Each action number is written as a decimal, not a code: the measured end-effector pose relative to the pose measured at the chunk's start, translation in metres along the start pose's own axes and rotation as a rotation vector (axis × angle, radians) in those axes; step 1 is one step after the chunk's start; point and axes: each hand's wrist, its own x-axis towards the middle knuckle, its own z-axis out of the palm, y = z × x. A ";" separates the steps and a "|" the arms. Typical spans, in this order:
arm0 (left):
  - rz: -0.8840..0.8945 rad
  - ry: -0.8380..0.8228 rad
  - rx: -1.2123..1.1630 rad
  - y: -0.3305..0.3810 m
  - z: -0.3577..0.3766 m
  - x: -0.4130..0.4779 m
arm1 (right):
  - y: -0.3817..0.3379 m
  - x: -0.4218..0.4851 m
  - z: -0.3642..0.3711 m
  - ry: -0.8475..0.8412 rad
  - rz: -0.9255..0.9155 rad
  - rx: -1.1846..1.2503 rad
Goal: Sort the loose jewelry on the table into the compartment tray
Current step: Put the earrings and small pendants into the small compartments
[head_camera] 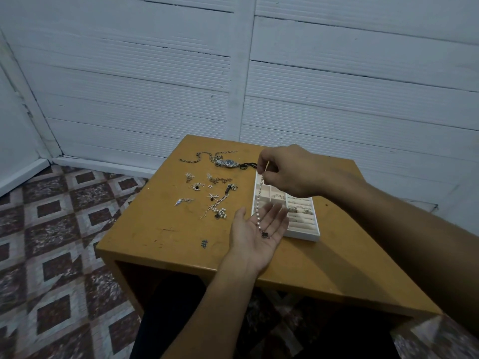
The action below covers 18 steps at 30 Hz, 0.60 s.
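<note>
pearl strand [258, 203] hangs over the tray's [303, 236] left edge | my right hand [285, 172] pinches its top; left hand [255, 234] lies flat open under its dark charm end | a few rings [298, 209] in the tray | I judge most still to sort: watch [228, 162] and small pieces [207, 193] lie left of the tray

White plank wall [155, 73], patterned tile floor [51, 242]
</note>
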 end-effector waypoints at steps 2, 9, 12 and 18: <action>-0.012 0.005 -0.089 -0.001 0.001 0.001 | -0.001 -0.002 0.003 0.008 -0.011 -0.036; 0.001 0.028 -0.208 0.002 0.005 0.006 | 0.001 -0.012 0.024 -0.068 -0.035 -0.098; 0.013 0.050 -0.155 0.006 0.006 0.008 | 0.001 -0.018 0.032 -0.134 -0.038 -0.081; 0.022 0.084 -0.003 0.007 0.006 0.014 | 0.003 -0.024 0.043 -0.177 -0.034 -0.056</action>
